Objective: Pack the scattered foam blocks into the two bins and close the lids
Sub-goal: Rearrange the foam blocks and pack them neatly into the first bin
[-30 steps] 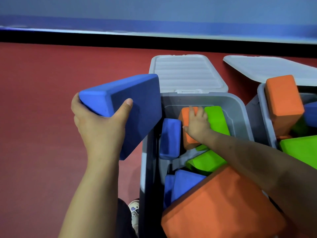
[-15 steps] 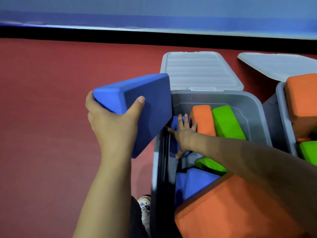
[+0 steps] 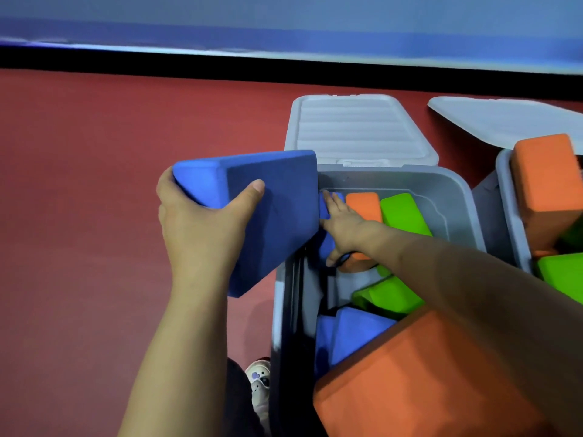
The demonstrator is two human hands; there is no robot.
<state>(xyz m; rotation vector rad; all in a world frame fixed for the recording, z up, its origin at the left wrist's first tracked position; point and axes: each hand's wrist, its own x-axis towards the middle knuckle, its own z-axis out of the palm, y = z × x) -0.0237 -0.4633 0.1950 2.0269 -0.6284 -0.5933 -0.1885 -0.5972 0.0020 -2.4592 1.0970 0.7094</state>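
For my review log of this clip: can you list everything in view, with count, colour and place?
held foam block: 1, blue, over the near bin's left rim
near bin: 1, grey, open, centre
blocks in near bin: at least 7; blue upright, orange and green at the far end; green, two blue, large orange nearer
right bin: 1, grey, open, at the right edge
blocks in right bin: orange, green; others unclear
lids: 2, pale grey, on the floor behind the bins
floor: red
shoe: 1, white, bottom centre
left hand: grips the held foam block
right hand: fingers straight, against the upright blue block
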